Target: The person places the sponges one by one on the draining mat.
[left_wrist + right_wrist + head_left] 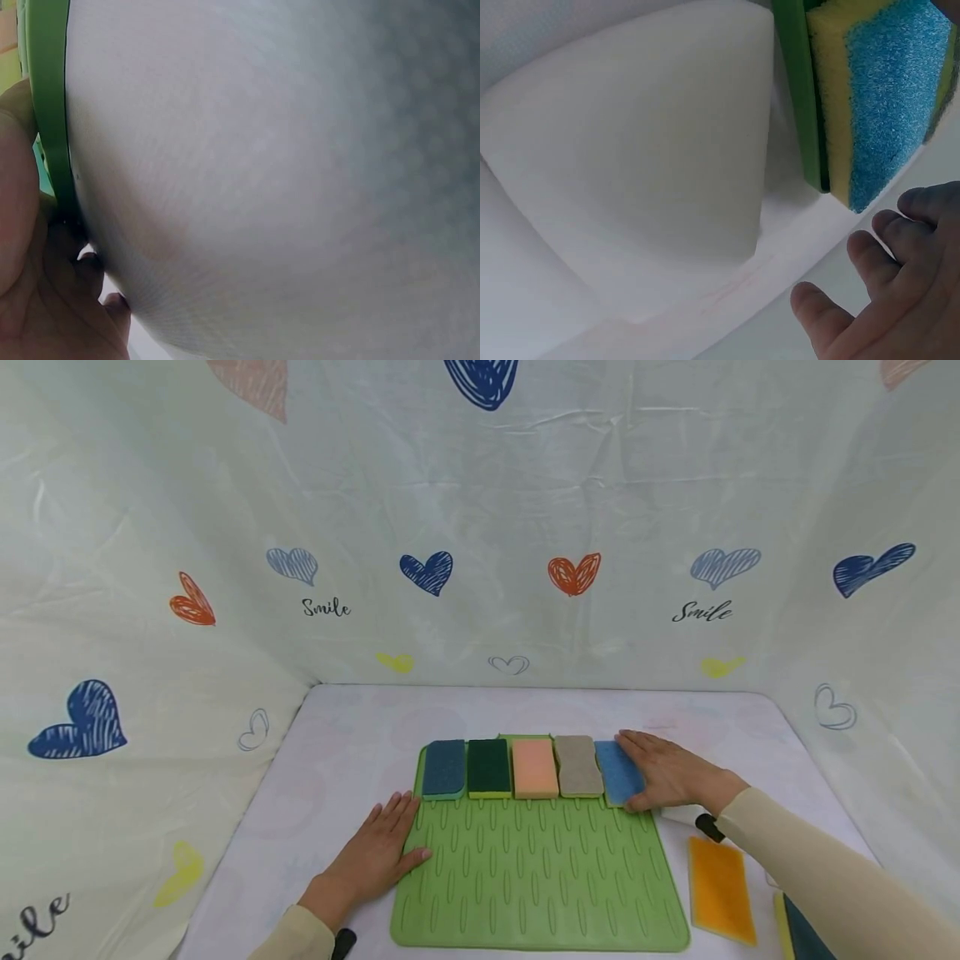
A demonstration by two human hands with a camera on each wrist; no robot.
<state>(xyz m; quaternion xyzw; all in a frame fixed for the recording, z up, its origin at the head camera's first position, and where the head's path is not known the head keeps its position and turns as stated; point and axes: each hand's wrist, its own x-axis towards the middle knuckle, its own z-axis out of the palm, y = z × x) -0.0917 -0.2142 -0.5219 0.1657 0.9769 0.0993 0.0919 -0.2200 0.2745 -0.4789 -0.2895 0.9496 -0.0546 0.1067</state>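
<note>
In the head view, a green mat (pixel 532 877) lies on a white table (pixel 337 727). Five sponges stand in a row along the far end of the mat. From left to right there is a teal sponge (pixel 444 767), a dark green sponge (pixel 488 766), a pink sponge (pixel 535 767), a gray sponge (pixel 578 766) and a blue sponge (pixel 617 772). The blue one is at the far right corner. The right hand (pixel 671 772) reaches across its right side, with loose, spread fingers by the far edge and the thumb by the near edge. The left hand (pixel 378 852) rests flat at the left edge of the mat, fingers straight, gripping nothing. To the right of the mat lie an orange pad (pixel 720 889) and, partly under the sleeve, a dark pad (pixel 802 935).

In the left wrist view, the thumb is over the mat's edge, and the other fingers are down beside it. Most of this view is pale and blurry.

In the right wrist view, the blue sponge shows a yellow side on the mat. The fingers are loose and spread, with small gaps between the tips. A big white thing (pixel 645 150) is beside the mat.
</note>
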